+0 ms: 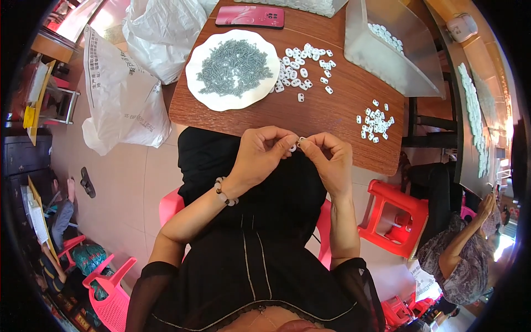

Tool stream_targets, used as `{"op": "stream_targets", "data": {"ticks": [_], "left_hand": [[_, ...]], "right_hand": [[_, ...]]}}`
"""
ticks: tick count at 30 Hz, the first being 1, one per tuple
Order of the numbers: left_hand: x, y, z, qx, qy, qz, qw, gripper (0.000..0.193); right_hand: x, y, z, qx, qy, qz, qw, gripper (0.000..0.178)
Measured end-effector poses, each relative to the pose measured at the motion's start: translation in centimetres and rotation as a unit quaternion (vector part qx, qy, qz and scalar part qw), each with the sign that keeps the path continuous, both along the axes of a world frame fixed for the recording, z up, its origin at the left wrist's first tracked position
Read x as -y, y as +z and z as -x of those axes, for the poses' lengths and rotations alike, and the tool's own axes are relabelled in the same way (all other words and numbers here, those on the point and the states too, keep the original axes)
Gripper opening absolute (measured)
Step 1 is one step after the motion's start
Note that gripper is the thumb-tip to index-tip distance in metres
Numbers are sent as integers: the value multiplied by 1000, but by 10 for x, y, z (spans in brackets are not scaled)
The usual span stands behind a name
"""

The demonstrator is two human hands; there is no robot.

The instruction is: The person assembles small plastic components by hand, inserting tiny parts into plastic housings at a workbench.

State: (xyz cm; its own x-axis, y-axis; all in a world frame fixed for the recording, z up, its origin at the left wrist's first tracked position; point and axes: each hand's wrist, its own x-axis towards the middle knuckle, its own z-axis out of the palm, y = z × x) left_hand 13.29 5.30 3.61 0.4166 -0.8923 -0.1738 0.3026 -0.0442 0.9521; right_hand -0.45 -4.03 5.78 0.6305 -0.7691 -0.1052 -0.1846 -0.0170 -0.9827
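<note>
At the table's near edge my two hands meet, fingertips pinched together. Between them is a small white plastic piece (293,148), partly covered by my fingers. My left hand (260,155), a beaded bracelet at its wrist, pinches it with thumb and forefinger. My right hand (333,160) is closed at the same spot, its thumb and forefinger on a small white part; whether this is the same piece I cannot tell. Beyond my hands lies a loose spread of white two-holed pieces (304,72). A smaller pile of them (376,122) sits to the right. Grey screws or pins (235,66) heap on a scalloped white plate (194,95).
A pink phone (250,17) lies at the back of the wooden table (326,113). A clear plastic bin (381,72) holds more white pieces. White sacks (124,94) stand left; a red stool (394,213) is at right. Other people sit on both sides.
</note>
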Motion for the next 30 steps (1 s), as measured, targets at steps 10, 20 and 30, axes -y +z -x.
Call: {"op": "stream_targets", "data": {"ticks": [10,20,30], "left_hand": [[1,1,-4,-60,-34,10,998,24],[-5,-2,-9,-280,-47,-14,959,26],[-3,-13,10,-273,-39,11,961,25]], "right_hand": [[2,3,2,31,-11,-29,999,13],[1,2,7,66,-18,-82,994,10],[-13,-6,1,187,-19,-204,961,13]]}}
